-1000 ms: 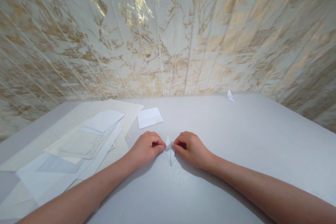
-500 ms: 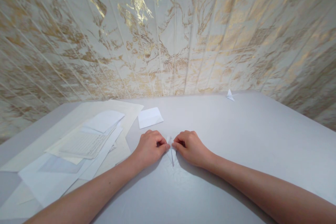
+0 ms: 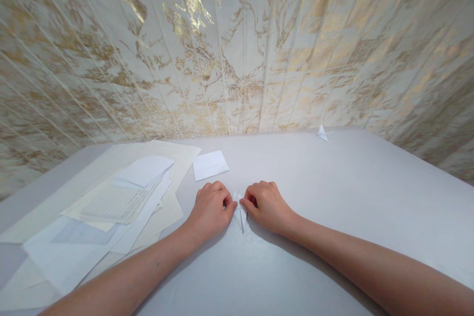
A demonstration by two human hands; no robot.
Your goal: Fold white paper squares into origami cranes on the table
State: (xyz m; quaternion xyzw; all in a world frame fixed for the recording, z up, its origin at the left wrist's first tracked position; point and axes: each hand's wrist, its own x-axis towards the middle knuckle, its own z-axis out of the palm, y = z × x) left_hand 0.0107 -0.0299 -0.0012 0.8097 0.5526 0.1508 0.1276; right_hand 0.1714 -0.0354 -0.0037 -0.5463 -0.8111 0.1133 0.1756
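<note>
A small folded white paper [image 3: 240, 217] with pointed ends is held just above or on the grey table [image 3: 326, 266], between my two hands. My left hand [image 3: 214, 207] pinches its left side between thumb and forefinger. From the right, my right hand [image 3: 265, 205] pinches the other side, fingers curled in. The paper's lower part shows two narrow flaps meeting near a point; its upper part is partly hidden by the fingertips.
Loose sheets and papers [image 3: 114, 202] overlap on the left of the table. A folded white sheet [image 3: 211, 165] lies beyond my left hand. Far back right stands a small folded paper piece [image 3: 322, 133], near the patterned wall covering [image 3: 229, 59].
The fingertips have shifted slightly on the folded paper, and its lower flaps look a little more spread. The whole view has moved slightly.
</note>
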